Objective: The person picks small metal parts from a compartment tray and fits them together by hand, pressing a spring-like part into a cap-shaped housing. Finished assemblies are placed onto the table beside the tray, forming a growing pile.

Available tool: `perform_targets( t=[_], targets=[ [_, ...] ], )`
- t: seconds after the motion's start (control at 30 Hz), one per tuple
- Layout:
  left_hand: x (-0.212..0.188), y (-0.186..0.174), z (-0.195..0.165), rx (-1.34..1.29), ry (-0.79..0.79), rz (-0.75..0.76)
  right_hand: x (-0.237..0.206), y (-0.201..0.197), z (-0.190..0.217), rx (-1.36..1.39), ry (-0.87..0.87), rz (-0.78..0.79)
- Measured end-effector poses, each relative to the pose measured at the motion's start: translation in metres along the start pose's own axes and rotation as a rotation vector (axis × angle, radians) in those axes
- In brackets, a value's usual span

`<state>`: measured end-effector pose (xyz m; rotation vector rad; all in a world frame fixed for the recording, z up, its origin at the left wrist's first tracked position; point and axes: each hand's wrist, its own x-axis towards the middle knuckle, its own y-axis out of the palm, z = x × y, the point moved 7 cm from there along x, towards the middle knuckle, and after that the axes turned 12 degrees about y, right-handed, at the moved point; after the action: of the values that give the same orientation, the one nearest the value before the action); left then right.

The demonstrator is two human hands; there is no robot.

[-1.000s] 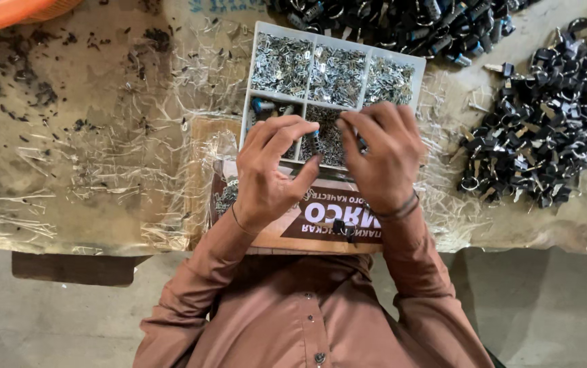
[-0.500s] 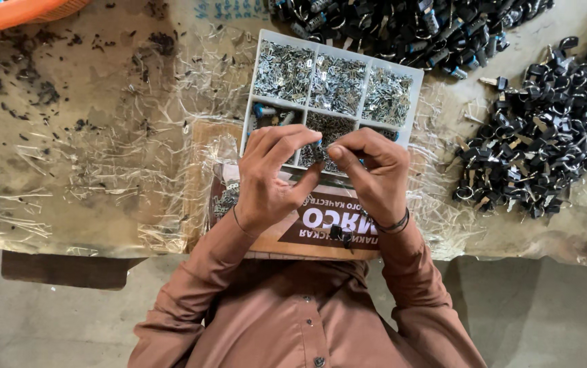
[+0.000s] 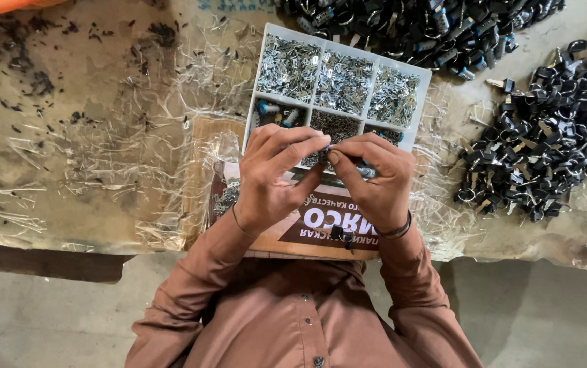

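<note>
part: small metal piece [image 3: 329, 148], pinched between both hands' fingertips, over the tray's near edge
left hand [image 3: 273, 174]: closed on the piece
right hand [image 3: 372, 180]: closed on the piece, also holds a blue-tipped bit
tray [image 3: 424, 92]: white, compartments full of small silver parts
desk [image 3: 68, 136]: plastic-covered; black key piles [image 3: 539, 136] to the right

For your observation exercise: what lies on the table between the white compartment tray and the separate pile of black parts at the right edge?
In the head view, between the white compartment tray and the pile of black parts lies crinkled clear plastic sheeting over the table, with one stray black-headed piece.
</note>
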<state>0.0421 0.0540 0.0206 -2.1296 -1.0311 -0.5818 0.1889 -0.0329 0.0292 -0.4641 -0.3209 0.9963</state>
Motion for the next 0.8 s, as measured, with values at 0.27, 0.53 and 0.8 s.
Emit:
perform_targets(
  t=[0.27,0.53,0.8],
  targets=[
    [-0.001,-0.001,-0.002,-0.009,0.054,0.008,-0.005,-0.001,0.008,-0.049,0.011,-0.019],
    [-0.003,-0.001,0.003,-0.094,-0.024,-0.019,-0.009,0.008,-0.031,0.428,0.3,0.137],
    [-0.004,-0.003,0.004,-0.122,-0.049,-0.028,-0.013,0.008,-0.021,0.28,0.148,0.08]
  ],
)
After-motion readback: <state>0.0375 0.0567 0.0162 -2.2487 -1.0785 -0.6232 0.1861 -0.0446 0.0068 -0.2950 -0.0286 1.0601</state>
